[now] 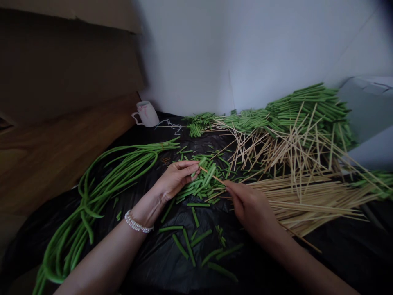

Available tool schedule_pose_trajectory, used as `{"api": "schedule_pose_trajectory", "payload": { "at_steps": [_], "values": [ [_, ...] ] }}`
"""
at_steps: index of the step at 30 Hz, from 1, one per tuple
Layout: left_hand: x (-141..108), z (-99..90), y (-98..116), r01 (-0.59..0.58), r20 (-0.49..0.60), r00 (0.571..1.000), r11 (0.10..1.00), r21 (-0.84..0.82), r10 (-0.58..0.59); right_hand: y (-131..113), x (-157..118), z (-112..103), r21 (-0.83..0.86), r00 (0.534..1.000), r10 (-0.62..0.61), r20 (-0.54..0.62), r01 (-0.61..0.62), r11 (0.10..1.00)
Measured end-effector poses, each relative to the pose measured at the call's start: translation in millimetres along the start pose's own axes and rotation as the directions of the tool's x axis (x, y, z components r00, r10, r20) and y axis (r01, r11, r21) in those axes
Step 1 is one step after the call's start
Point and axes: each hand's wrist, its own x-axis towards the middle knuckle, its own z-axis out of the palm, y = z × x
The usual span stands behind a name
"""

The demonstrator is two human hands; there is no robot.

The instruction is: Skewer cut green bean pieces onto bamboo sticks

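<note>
My right hand [250, 207] is closed round a thin bamboo skewer [217, 179] that slants up to the left. At its far end my left hand [180, 177], with a beaded bracelet [138, 222] at the wrist, pinches with thumb and forefinger. Cut long bean pieces [210, 175] show right beside those fingertips; whether they are threaded on the skewer I cannot tell. Below both hands lies a heap of cut bean pieces [196, 188], with more scattered nearer me [201, 237].
Uncut long beans [92, 188] lie looped at the left. Loose bamboo skewers [307, 205] spread at the right, and skewered beans [313, 106] are stacked behind them by the wall. A white mug [147, 114] stands at the back left. Black plastic sheeting [144, 262] covers the surface.
</note>
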Motion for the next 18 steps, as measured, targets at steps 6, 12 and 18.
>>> {"api": "schedule_pose_trajectory", "payload": {
  "at_steps": [6,12,18],
  "values": [
    [-0.7,0.5,2.4,0.005,-0.017,1.0,1.0,-0.023,-0.005,3.4,-2.3,3.5,-0.016,0.993,-0.071,-0.098,0.069,0.997],
    [-2.0,1.7,1.6,0.006,0.015,1.0,1.0,-0.011,-0.006,2.3,-6.1,2.0,-0.211,0.976,-0.167,-0.139,0.136,0.968],
    [-1.8,2.1,-0.9,0.021,0.025,0.999,1.0,-0.018,-0.021,-1.4,2.9,1.1,0.214,0.995,-0.021,-0.093,0.041,0.976]
  ]
}}
